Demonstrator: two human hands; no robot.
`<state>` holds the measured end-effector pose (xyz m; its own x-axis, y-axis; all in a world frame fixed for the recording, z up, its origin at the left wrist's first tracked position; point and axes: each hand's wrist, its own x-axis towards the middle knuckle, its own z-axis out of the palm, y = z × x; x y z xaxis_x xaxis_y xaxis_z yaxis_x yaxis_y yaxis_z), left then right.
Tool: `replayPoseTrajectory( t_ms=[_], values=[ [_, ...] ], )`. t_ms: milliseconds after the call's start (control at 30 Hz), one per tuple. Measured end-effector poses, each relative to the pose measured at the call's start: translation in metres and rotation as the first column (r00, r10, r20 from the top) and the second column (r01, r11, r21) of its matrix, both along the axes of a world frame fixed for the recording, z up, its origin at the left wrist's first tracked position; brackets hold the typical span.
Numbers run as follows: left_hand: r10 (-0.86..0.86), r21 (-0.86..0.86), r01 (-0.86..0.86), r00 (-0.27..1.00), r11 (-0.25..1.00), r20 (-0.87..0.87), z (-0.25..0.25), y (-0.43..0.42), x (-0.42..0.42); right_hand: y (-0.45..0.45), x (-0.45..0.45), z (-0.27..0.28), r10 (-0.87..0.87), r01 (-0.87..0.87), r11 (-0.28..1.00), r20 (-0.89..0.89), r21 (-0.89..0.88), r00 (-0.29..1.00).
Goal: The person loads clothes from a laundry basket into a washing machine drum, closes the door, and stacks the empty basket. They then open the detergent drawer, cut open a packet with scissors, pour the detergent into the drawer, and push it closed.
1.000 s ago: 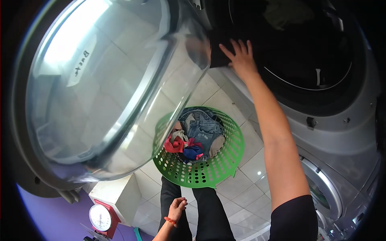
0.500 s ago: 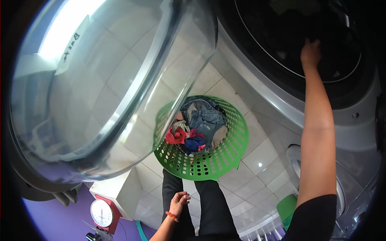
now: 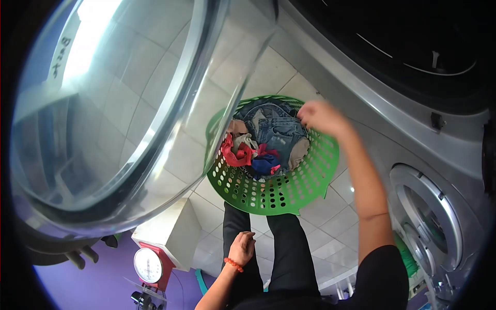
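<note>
Big see-through domed door [image 3: 124,119] on the left. Left hand [image 3: 242,250] is by a black trouser leg [image 3: 236,219], fingers loosely bent, can't tell if they're together. Round green perforated plastic basket [image 3: 268,207] mid-view, blue denim clothes [image 3: 281,129] inside; blurry right hand [image 3: 319,117] at its right rim, grip unclear.

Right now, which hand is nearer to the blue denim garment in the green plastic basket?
Right. The right hand is beside the denim garment, at the rim of the basket; the left hand is farther, outside it, over black trousers.

The head camera looks steeply down past the near door [image 3: 139,121] to the basket [image 3: 305,199].
</note>
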<state>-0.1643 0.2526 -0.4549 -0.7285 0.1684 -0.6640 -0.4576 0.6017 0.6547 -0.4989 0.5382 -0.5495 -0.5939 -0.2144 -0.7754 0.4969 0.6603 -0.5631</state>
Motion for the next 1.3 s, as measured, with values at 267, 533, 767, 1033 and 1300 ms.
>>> replayPoseTrajectory(
  t_ms=[267,533,767,1033,1300],
  values=[
    [0.013,0.033,-0.014,0.999,0.999,0.031,-0.009,-0.008,-0.008,-0.02,0.122,-0.246,0.091,0.041,0.89,-0.264,0.455,0.96],
    [-0.015,0.042,0.015,1.0,0.999,-0.004,-0.01,-0.01,-0.016,-0.048,0.13,-0.239,0.009,0.015,0.942,-0.072,0.336,0.997],
    [0.116,0.033,-0.123,0.979,0.992,0.17,-0.012,-0.022,0.008,-0.077,0.19,-0.064,0.014,0.059,0.987,-0.446,0.15,0.895],
    [0.441,0.14,-0.572,0.746,0.808,0.499,0.01,-0.048,0.025,-0.067,0.206,0.135,-0.156,0.182,0.983,-0.593,-0.018,0.79],
    [0.429,0.155,-0.529,0.8,0.834,0.42,0.06,-0.067,0.0,-0.053,0.205,0.285,-0.419,0.339,0.908,-0.495,-0.248,0.761]
  ],
)
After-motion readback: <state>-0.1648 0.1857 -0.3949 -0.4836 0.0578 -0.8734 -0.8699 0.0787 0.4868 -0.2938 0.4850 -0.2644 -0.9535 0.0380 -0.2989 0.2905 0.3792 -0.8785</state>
